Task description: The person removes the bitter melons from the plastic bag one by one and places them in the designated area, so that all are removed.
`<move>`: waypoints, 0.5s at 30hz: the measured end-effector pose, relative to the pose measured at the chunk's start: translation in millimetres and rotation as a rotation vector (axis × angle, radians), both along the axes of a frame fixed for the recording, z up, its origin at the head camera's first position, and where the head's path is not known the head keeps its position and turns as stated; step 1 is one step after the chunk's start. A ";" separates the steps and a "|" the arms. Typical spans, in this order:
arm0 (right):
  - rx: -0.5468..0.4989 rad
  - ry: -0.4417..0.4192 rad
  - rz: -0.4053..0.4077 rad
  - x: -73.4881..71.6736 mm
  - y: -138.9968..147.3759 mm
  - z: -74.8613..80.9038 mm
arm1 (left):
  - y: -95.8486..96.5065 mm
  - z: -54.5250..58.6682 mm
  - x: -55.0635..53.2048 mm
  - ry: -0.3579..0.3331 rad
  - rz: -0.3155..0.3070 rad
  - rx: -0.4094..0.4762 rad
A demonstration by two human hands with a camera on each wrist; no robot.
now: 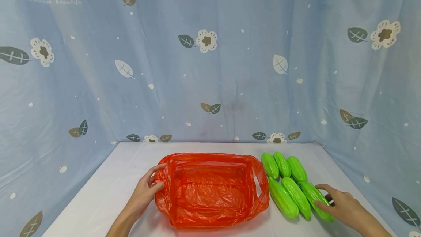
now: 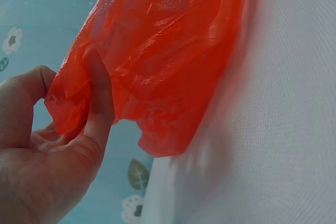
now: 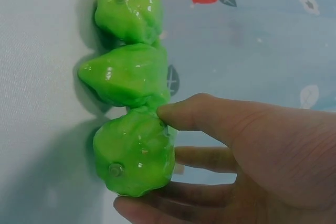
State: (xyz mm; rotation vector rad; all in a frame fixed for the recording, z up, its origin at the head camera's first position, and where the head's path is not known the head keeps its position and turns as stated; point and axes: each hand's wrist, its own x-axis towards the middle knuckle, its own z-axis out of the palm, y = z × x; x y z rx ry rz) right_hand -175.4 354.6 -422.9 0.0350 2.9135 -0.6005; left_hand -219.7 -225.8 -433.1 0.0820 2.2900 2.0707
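An open red plastic bag (image 1: 210, 193) lies on the table with its mouth facing up. My left hand (image 1: 144, 189) holds the bag's left edge, the plastic between thumb and fingers; the left wrist view shows the thumb (image 2: 100, 98) against the thin red film. To the right of the bag lie several glossy green cucumbers (image 1: 279, 196) in two rows. My right hand (image 1: 345, 206) grips the rightmost cucumber (image 3: 134, 153) of the near row, thumb on one side and fingers on the other. Two more cucumbers stand beside it in the right wrist view.
A white cloth covers the table (image 1: 125, 164). Blue curtains (image 1: 230, 65) with leaf and flower prints enclose it at the back and sides. The bag's right handle hole (image 1: 257, 186) lies close to the cucumbers.
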 end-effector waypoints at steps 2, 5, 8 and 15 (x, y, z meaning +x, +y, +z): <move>-0.010 -0.006 0.001 -0.4 0.5 -0.6 | 0.1 0.0 0.0 -0.002 0.000 0.000; -0.016 -0.010 0.001 -1.2 0.7 -1.2 | 0.1 0.1 0.0 -0.003 0.003 0.000; -0.017 -0.013 -0.003 -2.0 0.2 -1.7 | 0.1 0.3 0.0 -0.004 0.005 0.000; -0.031 -0.021 -0.002 -2.7 -0.1 -3.5 | 0.2 0.6 0.6 -0.009 0.004 0.003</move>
